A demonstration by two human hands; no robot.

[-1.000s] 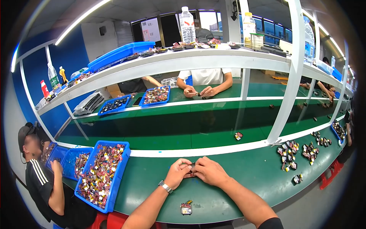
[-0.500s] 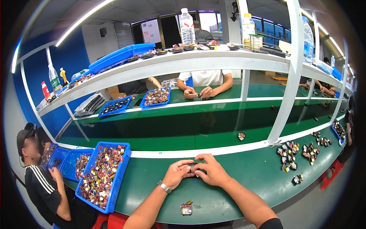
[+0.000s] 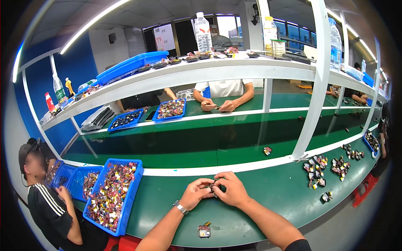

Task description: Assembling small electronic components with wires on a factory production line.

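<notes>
My left hand (image 3: 196,194), with a metal-band watch at its wrist, and my right hand (image 3: 233,191) meet above the green table (image 3: 251,228). Pinched between their fingertips is a small dark part (image 3: 214,188), mostly hidden by the fingers, so its kind cannot be made out. Nearer to me, a single small assembly (image 3: 204,231) lies on the table, with a pale face, dark edge and a yellow-and-red strip on top. Left of my hands stands a blue tray (image 3: 131,200) heaped with small red, yellow and white pieces.
Clusters of small dark assemblies (image 3: 316,170) lie to the right. A white shelf frame (image 3: 234,75) rises beyond the belt (image 3: 201,146), carrying bottles and trays. One person (image 3: 48,205) sits at the left; another person's hands (image 3: 217,106) work across the belt.
My hands stay together, with the fingers shifting slightly around the small dark part. Across the belt, the other person's hands have lowered a little.
</notes>
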